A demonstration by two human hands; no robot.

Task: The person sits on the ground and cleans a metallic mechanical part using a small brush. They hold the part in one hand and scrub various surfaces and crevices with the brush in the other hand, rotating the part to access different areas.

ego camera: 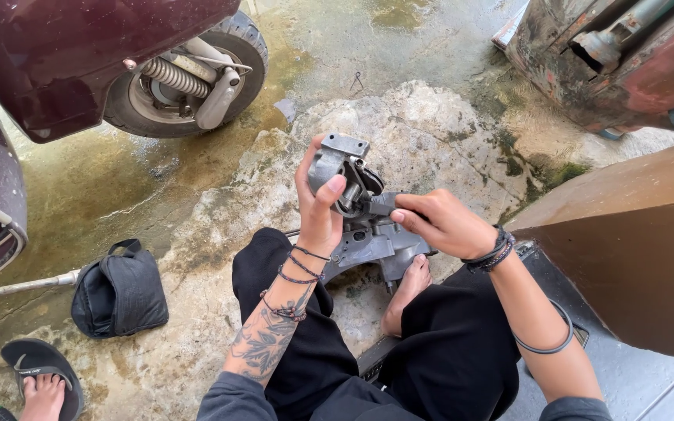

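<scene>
The left hand [320, 204] rose upright from a tattooed forearm, palm turned toward the work, its fingers [332, 189] wrapped round the upper end of a grey metal engine part [368, 234], thumb pressed flat across the casting's face. The right hand [440, 222] came in from the side, wrist banded with dark bracelets, knuckles up, fingers curled tight on a dark tool handle [381, 205] that met the part near its middle. Both hands gripped firmly, no slack between skin and metal.

The part itself hung off the ground, held above the person's lap, just over a bare foot [409, 290] planted on the cracked concrete floor [220, 203]. Black trousers [446, 351] filled the lower frame.

What the tool's tip was doing could not be made out; it vanished behind the left thumb and the casting. The underside of the part was blocked by the left wrist.

Toward the floor's far left corner stood a scooter wheel [189, 78] with its spring, the maroon bodywork cut off by the frame. A black cap [118, 292] lay on the floor's left side, and another person's sandalled foot [40, 386] showed at the near left corner, cropped at the edge. A rusty metal body [618, 62] was cropped at the far right corner.
</scene>
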